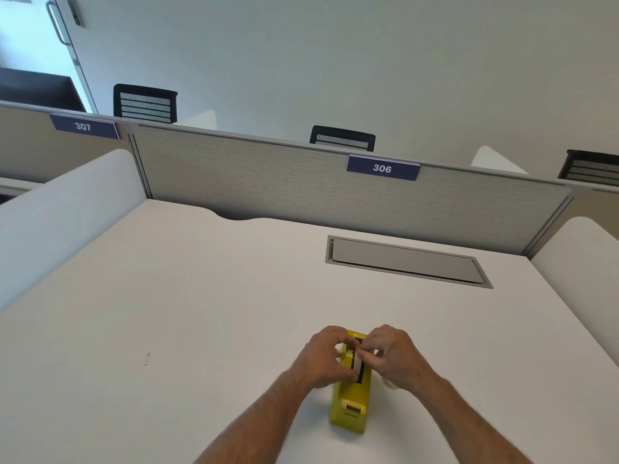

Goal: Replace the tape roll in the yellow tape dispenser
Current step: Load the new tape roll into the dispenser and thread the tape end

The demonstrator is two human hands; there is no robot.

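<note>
A yellow tape dispenser [351,405] stands on the white desk [187,296], its cutter end toward me. A pale tape roll [358,363] sits edge-up in the dispenser's slot, beside a yellow hub. My left hand [323,358] pinches the roll from the left side. My right hand [393,356] grips it from the right, fingers curled over its top. Both hands cover the dispenser's far half, and most of the roll is hidden between the fingers.
A grey cable hatch [407,261] is set into the desk behind the dispenser. A grey partition [301,189] with a "306" label [383,168] closes the back; white side dividers [60,209] flank the desk. Black chairs [144,103] stand beyond.
</note>
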